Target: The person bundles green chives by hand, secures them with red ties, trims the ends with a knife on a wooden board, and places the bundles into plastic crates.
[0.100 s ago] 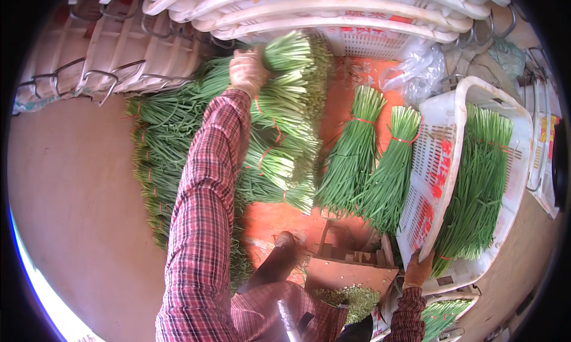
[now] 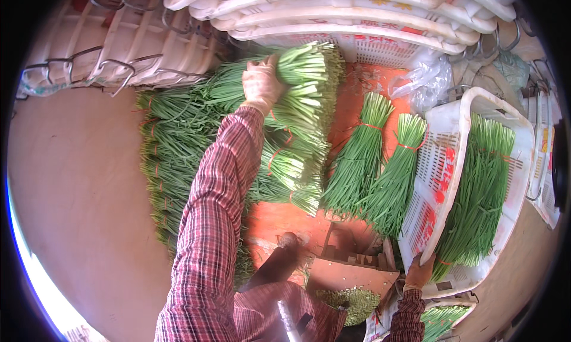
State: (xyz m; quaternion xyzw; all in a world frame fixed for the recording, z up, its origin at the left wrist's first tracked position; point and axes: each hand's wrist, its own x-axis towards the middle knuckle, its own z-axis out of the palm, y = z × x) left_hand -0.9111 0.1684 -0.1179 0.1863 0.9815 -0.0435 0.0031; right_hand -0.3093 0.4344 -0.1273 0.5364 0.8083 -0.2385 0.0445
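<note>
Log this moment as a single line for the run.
Left hand: on stacked green bundle | right hand: at rim of white crate | crate contents: green stalks

- We wear plaid: our left sleeve (image 2: 208,223) is maroon crossed with white lines, our right sleeve (image 2: 410,312) darker.
- We see the stalk pile (image 2: 190,139) run deep green, paling to whitish green at one end.
- Orange-red ties (image 2: 370,126) stripe our green bundles (image 2: 357,163).
- Our crate (image 2: 425,178) is white with red markings; the stacked crates (image 2: 333,11) add yellow.
- We see an orange sheet (image 2: 267,214) and pinkish-brown floor (image 2: 77,181).
</note>
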